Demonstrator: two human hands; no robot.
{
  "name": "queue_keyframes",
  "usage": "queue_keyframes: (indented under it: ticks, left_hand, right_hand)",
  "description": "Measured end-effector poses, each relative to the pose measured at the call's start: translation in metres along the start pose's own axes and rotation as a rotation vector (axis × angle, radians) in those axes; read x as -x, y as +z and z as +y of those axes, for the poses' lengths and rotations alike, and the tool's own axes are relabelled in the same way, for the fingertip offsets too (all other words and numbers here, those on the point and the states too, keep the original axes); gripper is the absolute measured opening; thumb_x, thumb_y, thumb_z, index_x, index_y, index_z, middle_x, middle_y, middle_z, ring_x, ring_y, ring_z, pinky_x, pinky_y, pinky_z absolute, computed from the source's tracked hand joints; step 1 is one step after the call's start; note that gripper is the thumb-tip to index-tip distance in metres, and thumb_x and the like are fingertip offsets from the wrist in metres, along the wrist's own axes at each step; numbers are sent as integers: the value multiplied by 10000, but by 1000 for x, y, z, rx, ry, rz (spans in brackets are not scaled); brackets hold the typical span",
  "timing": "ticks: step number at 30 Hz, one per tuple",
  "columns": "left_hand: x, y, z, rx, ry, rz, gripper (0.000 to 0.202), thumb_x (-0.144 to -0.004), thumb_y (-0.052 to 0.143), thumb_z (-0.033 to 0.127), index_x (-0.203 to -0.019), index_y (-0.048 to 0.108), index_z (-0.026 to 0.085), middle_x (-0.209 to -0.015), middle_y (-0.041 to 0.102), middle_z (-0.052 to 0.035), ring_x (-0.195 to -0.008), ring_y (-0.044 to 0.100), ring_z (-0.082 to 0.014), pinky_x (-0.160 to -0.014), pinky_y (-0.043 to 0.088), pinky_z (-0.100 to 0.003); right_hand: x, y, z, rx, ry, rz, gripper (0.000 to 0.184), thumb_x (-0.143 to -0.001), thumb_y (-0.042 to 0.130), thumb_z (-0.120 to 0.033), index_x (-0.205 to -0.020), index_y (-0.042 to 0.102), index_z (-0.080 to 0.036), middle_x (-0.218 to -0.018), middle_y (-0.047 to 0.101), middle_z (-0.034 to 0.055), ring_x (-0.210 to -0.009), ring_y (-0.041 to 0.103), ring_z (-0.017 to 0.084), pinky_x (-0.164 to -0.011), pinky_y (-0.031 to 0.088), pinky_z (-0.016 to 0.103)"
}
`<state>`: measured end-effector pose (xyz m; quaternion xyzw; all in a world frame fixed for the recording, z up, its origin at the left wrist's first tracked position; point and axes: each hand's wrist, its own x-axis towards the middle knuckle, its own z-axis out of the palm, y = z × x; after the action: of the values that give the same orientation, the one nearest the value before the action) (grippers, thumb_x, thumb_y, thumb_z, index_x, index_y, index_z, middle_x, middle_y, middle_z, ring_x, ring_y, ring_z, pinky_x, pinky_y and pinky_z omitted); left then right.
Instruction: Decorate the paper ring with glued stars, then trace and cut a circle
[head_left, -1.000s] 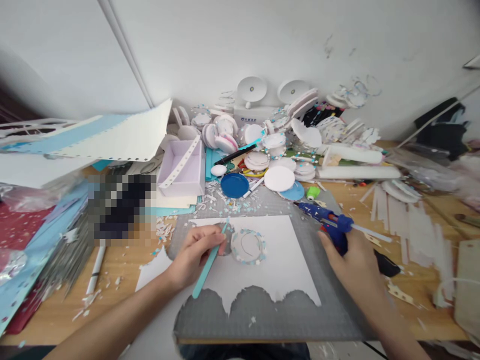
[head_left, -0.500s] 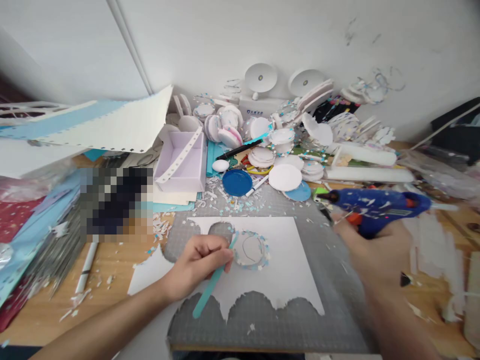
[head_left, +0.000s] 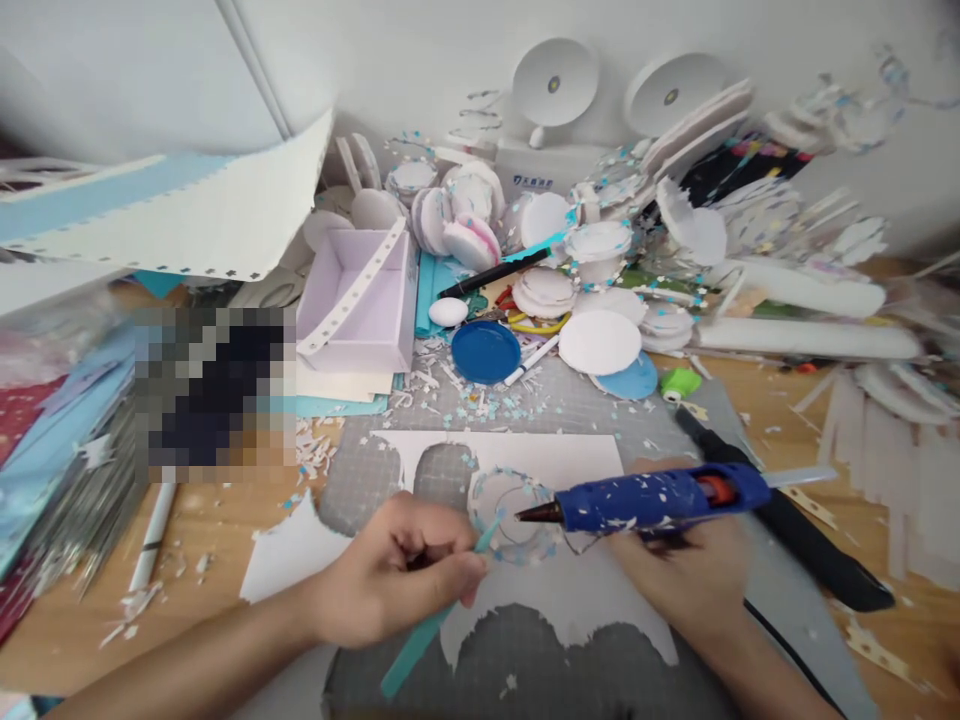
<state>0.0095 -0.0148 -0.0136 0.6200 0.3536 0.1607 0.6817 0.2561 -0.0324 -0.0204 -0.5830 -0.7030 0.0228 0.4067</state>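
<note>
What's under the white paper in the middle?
A grey mat shows past the cut edges of the white paper and through the round cut-out beyond the left hand. The paper covers the rest, so I can't tell what's there.

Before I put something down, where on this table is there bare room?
The mat is mostly bare on the near side of the paper, between the strip and right hand; a scrap lies there. Another patch lies between cord and black tool. It is crowded behind the paper: box, blue lid, discs.
</note>
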Motion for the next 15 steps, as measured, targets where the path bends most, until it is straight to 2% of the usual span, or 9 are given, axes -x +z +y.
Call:
queue_keyframes:
  ticks: [5,10,15]
  left_hand:
    - [-1,0,0,5,-11,-2,412,-891,478,415,-580,539,151,-497,409,12,-479,366,-102,-474,271,-238]
    - [-1,0,-1,22,-22,-3,424,-887,477,435,-575,532,154,-488,407,8,-486,387,-113,-481,283,-244]
    - [-1,0,-1,21,-16,1,420,-884,482,433,-575,536,153,-488,414,4,-489,395,-114,-483,289,-245]
  right_hand:
    - [2,1,1,32,-4,-34,68,-719,601,-222,-695,541,-202,-498,589,-13,-429,585,161,-431,487,244]
    - [4,2,2,23,27,-54,51,-719,579,-227,-706,531,-218,-427,523,-54,-352,512,142,-383,444,246]
    - [6,2,4,35,79,-77,40,-713,570,-252,-699,538,-232,-415,508,-60,-350,508,148,-378,433,253]
